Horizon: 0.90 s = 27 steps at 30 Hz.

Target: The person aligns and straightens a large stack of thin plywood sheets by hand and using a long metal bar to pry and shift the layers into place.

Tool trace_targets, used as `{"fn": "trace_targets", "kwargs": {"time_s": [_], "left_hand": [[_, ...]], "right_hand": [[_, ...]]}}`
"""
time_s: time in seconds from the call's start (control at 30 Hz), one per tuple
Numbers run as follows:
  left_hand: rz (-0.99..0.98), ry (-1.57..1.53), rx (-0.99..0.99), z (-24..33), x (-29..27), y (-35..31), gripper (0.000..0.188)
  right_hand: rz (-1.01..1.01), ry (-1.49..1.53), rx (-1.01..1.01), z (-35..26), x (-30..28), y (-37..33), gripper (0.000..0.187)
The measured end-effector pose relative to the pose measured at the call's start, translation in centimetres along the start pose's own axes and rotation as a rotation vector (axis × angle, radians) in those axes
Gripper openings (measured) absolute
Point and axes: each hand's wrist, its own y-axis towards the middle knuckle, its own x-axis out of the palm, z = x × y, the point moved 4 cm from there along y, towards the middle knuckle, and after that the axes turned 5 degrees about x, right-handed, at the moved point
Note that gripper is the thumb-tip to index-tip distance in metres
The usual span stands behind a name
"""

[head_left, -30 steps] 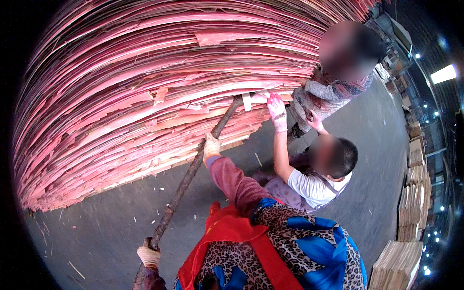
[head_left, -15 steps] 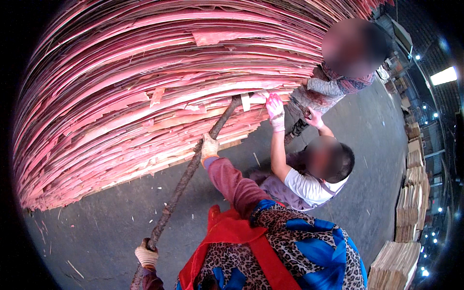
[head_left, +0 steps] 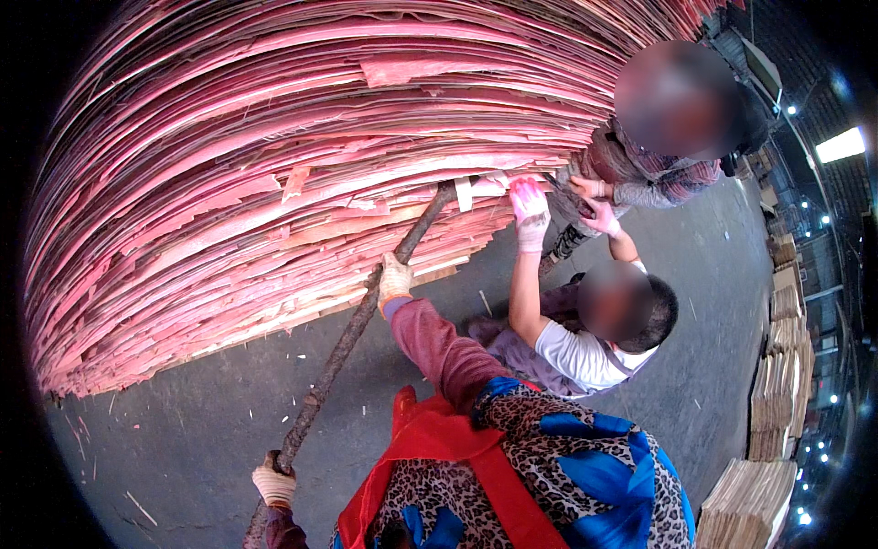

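Observation:
A long, rough wooden pole (head_left: pixel 341 355) runs slantwise from the lower left up to a tall stack of pink-stained veneer sheets (head_left: pixel 274 151). Its far end goes in among the sheets near a pale strip (head_left: pixel 464 194). My left hand (head_left: pixel 274 482), in a cream knit glove, is closed around the pole's lower part. Higher up, close to the stack's edge, my right hand (head_left: pixel 395 276) grips it too, gloved likewise. Just right of the pole's tip, a crouching co-worker's pink-stained gloved hand (head_left: pixel 529 215) is at the sheet edges.
The crouching co-worker in a white shirt (head_left: pixel 581 357) is close to my right arm. Another person (head_left: pixel 677 178) bends at the stack's far right end. Grey floor (head_left: pixel 210 430) bears scattered wood scraps. Pale veneer stacks (head_left: pixel 750 499) line the right side.
The far person's gloved hand has left the stack edge and come down beside the crouching co-worker's other hand. That co-worker's stained glove shifted slightly right. My hands and the pole barely moved.

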Motion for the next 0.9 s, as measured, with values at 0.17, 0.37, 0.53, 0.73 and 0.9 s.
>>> {"fn": "trace_targets", "kwargs": {"time_s": [0.17,0.37,0.53,0.73,0.9], "left_hand": [[0.006,-0.022,-0.002,-0.1,0.1,-0.1,0.03],[-0.003,-0.017,0.001,0.4,-0.5,-0.1,0.029],[0.018,-0.003,0.01,0.9,-0.9,-0.1,0.03],[-0.003,-0.027,-0.014,0.9,-1.0,0.0,0.031],[0.014,-0.011,-0.003,0.8,-0.9,0.2,0.029]], "right_hand": [[0.001,-0.007,-0.017,-0.3,0.0,-0.2,0.014],[0.008,-0.001,-0.005,-0.1,0.0,-0.1,0.015],[0.004,0.002,-0.032,0.0,-0.1,0.0,0.016],[-0.008,0.006,-0.003,-0.1,0.1,-0.1,0.016],[0.025,-0.01,-0.016,-0.4,0.1,-0.3,0.017]]}}
